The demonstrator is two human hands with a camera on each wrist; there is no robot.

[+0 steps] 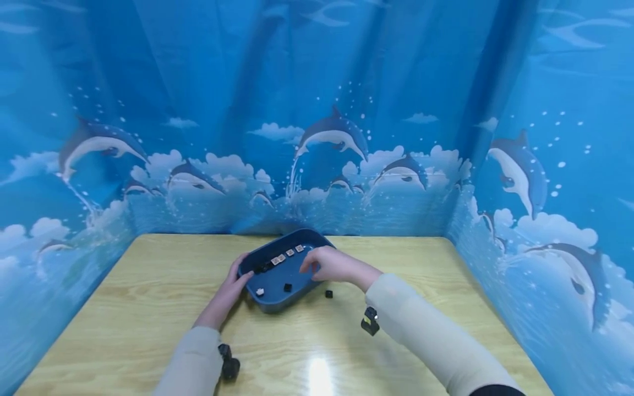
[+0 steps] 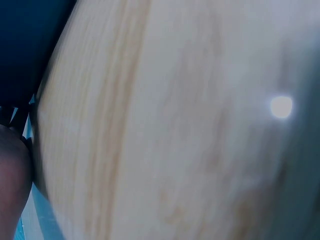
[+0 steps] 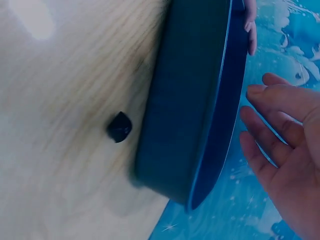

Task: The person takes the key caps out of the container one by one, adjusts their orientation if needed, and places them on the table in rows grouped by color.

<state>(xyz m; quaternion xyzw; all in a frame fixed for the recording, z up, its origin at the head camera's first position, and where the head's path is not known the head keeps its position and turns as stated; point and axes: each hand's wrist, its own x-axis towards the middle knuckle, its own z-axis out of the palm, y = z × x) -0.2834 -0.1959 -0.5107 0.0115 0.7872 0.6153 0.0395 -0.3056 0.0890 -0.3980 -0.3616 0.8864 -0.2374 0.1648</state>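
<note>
A dark blue tray (image 1: pixel 282 301) with raised walls is tilted over the wooden table. My left hand (image 1: pixel 236 275) grips its left rim, thumb over the edge; the left wrist view catches only a part of that hand (image 2: pixel 12 180) beside the tray wall (image 2: pixel 30 45). Inside lie a row of small white square pieces (image 1: pixel 290 253), some black pieces (image 1: pixel 264 267), a lone black piece (image 1: pixel 288 287) and a white one (image 1: pixel 260 292). Above the tray's right side hovers my right hand (image 1: pixel 324 264), fingers loosely bent. Nothing shows between its fingers (image 3: pixel 262 127) in the right wrist view.
A small black block (image 1: pixel 329 294) lies on the table (image 1: pixel 421 308) just right of the tray, also seen in the right wrist view as a dark block (image 3: pixel 119 127). A blue dolphin-print curtain (image 1: pixel 223 110) surrounds the table's back and sides.
</note>
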